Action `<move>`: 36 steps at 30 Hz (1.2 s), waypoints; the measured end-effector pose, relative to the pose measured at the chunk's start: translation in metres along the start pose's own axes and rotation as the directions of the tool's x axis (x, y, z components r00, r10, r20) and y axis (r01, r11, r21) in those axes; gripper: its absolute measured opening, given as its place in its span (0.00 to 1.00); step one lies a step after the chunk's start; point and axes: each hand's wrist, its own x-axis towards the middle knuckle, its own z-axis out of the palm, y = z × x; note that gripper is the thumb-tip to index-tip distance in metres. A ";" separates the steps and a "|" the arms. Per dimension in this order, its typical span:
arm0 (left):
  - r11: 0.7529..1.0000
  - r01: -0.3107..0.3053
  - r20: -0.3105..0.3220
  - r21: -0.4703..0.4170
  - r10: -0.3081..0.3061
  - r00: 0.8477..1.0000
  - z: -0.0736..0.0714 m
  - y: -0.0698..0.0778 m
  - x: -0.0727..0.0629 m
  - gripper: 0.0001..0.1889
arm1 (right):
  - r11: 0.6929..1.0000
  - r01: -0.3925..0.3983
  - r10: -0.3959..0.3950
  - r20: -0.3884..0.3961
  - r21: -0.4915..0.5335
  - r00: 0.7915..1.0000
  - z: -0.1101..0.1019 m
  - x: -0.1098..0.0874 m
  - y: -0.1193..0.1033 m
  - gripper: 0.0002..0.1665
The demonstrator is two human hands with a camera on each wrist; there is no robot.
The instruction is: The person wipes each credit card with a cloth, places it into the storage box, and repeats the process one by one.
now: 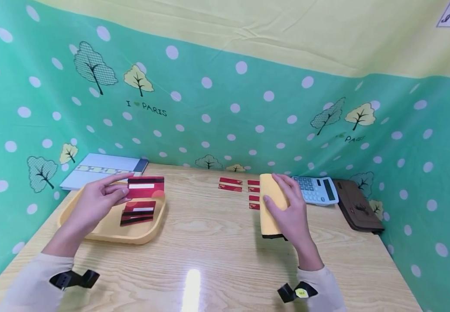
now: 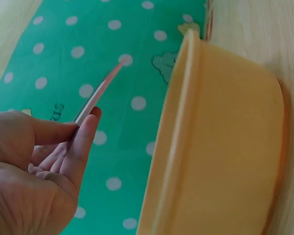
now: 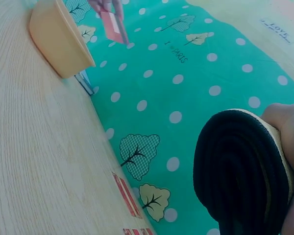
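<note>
My left hand (image 1: 94,201) pinches a red bank card (image 1: 147,193) between thumb and fingers, its black stripe and white strip facing me. In the left wrist view that card (image 2: 102,89) appears nearly edge-on. Below it, a yellow plastic basket (image 1: 131,239) holds several more red cards (image 1: 139,208). On the right, my right hand (image 1: 293,212) grips a folded yellow cloth (image 1: 269,206) above the table. The right wrist view shows the rolled end of this cloth (image 3: 230,166), with a black inner side in tight layers.
Several red cards (image 1: 230,184) lie in rows at the back middle, some partly hidden behind the cloth. A light blue calculator (image 1: 318,195) and a brown wallet-like case (image 1: 359,208) lie at the back right. Behind the basket is a pale blue folder (image 1: 104,164). Polka-dot fabric (image 1: 209,104) walls the table.
</note>
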 end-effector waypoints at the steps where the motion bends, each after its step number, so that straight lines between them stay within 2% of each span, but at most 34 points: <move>1: 1.000 -0.003 -0.002 0.006 0.003 1.000 -0.002 -0.002 -0.001 0.27 | 1.000 0.002 -0.002 0.001 -0.001 1.000 0.000 0.000 0.000 0.35; 4: 1.000 0.002 -0.001 -0.008 -0.002 1.000 -0.008 -0.009 -0.001 0.27 | 1.000 0.008 -0.008 0.001 0.005 1.000 0.000 0.001 0.002 0.35; 9: 0.997 0.060 0.002 -0.040 -0.060 0.998 -0.018 -0.021 -0.002 0.30 | 1.000 0.023 -0.023 -0.005 0.009 1.000 0.000 0.002 0.003 0.35; 15: 0.990 0.136 0.017 -0.020 -0.136 0.991 -0.019 -0.030 0.002 0.31 | 1.000 0.013 -0.013 0.004 -0.006 1.000 0.000 0.002 0.002 0.35; 22: 0.976 0.207 0.048 -0.063 -0.204 0.978 -0.021 -0.041 0.007 0.32 | 1.000 0.009 -0.009 0.005 -0.003 1.000 -0.001 0.002 0.002 0.35; 30: 0.969 0.216 0.079 -0.119 -0.207 0.975 -0.023 -0.050 0.014 0.34 | 1.000 0.010 -0.010 0.005 -0.002 1.000 -0.001 0.003 0.003 0.36; 36: 0.967 0.215 0.096 -0.138 -0.203 0.974 -0.024 -0.055 0.019 0.32 | 1.000 0.006 -0.006 0.005 -0.003 1.000 -0.002 0.002 0.003 0.36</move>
